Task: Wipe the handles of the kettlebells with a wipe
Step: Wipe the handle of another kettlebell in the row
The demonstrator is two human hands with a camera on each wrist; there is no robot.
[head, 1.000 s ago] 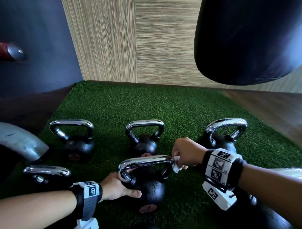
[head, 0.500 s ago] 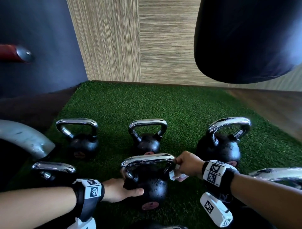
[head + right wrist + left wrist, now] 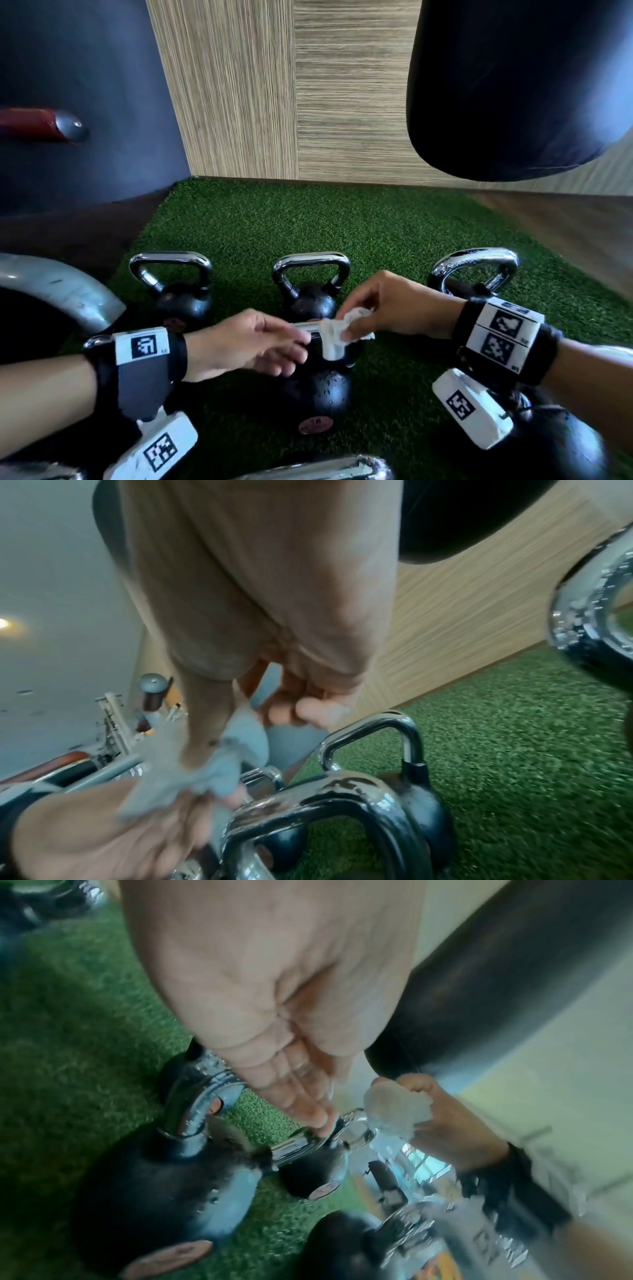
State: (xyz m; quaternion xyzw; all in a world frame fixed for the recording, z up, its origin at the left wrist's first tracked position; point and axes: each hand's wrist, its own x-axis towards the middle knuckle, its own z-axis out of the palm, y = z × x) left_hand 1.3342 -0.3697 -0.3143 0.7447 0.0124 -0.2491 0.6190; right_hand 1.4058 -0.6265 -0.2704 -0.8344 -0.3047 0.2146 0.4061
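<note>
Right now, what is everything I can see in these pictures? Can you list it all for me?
kettlebells: at least five, black with chrome handles, on the turf; three in the back row, one in the middle being wiped, more cut off at the picture edges
wipe: one, white, crumpled over the middle kettlebell's handle
turf mat: one, green, on the floor
punching bag: one, black, hanging upper right
wood-grain wall: beige, behind the turf
dark wall: left side
red padded bar: one, metal end cap, far left
grey curved metal part: one, left edge
left hand: fingers at the handle beside the wipe
right hand: pinches the wipe
</note>
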